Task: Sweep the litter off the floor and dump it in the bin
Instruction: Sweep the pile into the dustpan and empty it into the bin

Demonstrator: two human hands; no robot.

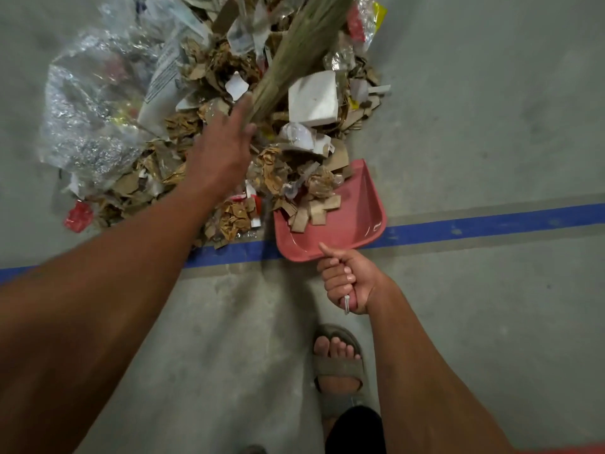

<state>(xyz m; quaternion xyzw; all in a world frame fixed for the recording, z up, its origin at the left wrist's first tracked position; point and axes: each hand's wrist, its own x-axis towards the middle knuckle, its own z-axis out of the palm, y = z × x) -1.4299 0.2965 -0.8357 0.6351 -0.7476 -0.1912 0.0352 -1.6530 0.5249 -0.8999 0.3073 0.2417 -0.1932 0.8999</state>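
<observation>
One view only, the head camera, looking down past both arms at the floor point(491, 109).

Head view. My left hand point(226, 142) reaches forward over the litter pile point(209, 103) and lies against the lower end of the broom point(294, 50); the fingers point(240, 108) look mostly straight along the bristle bundle, with the thumb on its near side, and I cannot tell whether they close round it. The broom's long axis runs from that hand up and to the right, out of the top of the frame, so it lies across the heap. My right hand point(347, 283) curls tightly round the handle of the red dustpan point(353, 221), thumb pointing toward the pan. The dustpan rests on the floor across the blue floor line point(491, 224), its open mouth facing up and left into the near edge of the pile; some brown cardboard scraps point(314, 211) already lie inside it. Most of the litter, including a white foam block point(314, 96) and clear plastic wrap point(91, 106), lies beyond and left of the mouth. I judge that the coming stroke must pull toward me and rightward, into the pan. No bin is in view. A sandalled foot point(337, 358) stands just behind the right hand.
</observation>
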